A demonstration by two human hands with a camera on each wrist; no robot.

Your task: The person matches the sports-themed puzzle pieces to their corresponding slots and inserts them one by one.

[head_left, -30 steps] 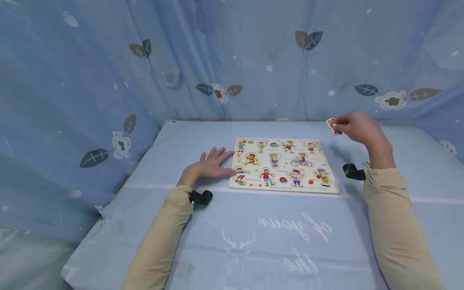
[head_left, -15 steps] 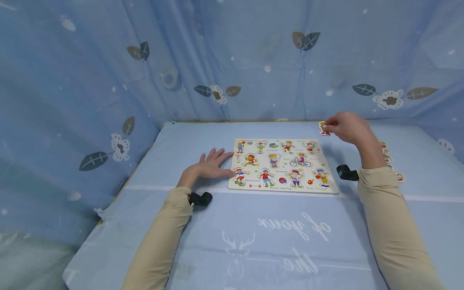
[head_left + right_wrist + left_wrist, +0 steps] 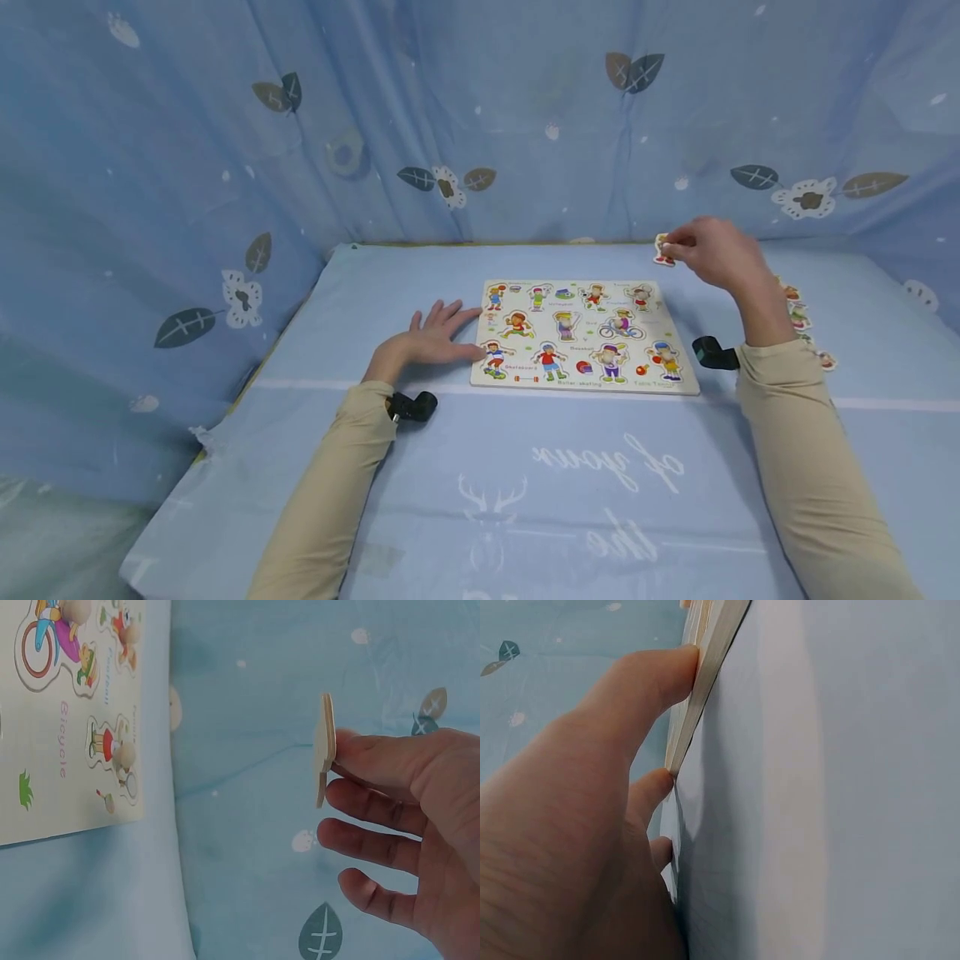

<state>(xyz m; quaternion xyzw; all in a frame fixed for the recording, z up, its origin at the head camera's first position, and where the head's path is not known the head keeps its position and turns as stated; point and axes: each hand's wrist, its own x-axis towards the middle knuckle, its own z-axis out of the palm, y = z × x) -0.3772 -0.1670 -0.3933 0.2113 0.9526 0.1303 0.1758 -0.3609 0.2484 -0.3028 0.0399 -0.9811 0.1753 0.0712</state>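
Observation:
A light wooden puzzle board [image 3: 543, 328] with several printed sports figures, some with knobs, lies flat on the table. My left hand [image 3: 427, 342] has its fingers spread beside it; thumb and index tip touch the board's left edge, and the left wrist view shows the thumb [image 3: 676, 667] against that edge. My right hand [image 3: 716, 252] pinches a small puzzle piece [image 3: 663, 252] shaped like a figure, held up beyond the board's back right corner. Seen edge-on in the right wrist view, the thin wooden piece [image 3: 325, 750] sits at the thumb and fingertips, the other fingers loosely bent.
Several loose puzzle pieces [image 3: 799, 317] lie right of the board, partly hidden by my right forearm. A pale blue cloth [image 3: 420, 475] covers the table, and a patterned blue curtain [image 3: 525, 117] hangs behind it. A small black camera [image 3: 714, 353] sits on the right wrist.
My right hand has moved left with the puzzle piece, and its forearm uncovers more of the loose pieces. My left hand stays at the board's edge.

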